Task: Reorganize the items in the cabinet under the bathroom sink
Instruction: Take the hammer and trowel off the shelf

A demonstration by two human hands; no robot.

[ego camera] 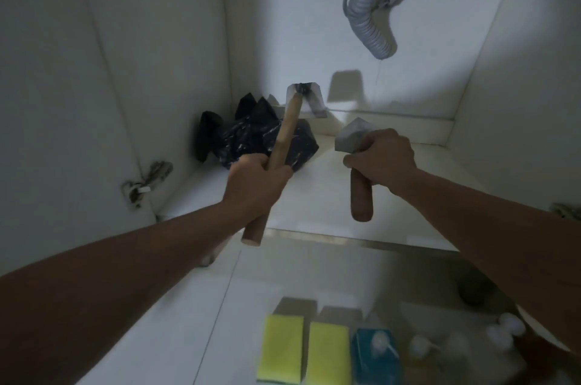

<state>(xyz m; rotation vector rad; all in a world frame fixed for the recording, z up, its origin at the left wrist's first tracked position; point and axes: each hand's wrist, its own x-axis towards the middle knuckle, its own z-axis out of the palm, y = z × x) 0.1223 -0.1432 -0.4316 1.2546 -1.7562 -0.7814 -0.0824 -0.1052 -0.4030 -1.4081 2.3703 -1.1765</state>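
Note:
My left hand [256, 185] grips the wooden handle of a scraper [284, 136] whose metal blade [306, 98] points toward the cabinet's back wall. My right hand [382, 153] grips a second wooden-handled scraper [361, 196] just below its metal blade [350, 134], the handle hanging down. Both tools are held above the white cabinet floor [314, 196]. A crumpled black plastic bag [251, 136] lies in the back left corner, just behind my left hand.
A grey corrugated drain hose [369, 13] hangs from the top right. Door hinges [146, 183] sit on the left wall. On the tiled floor in front lie two yellow sponges [279, 350], a teal box [374, 356] and several small white-capped bottles [500, 334].

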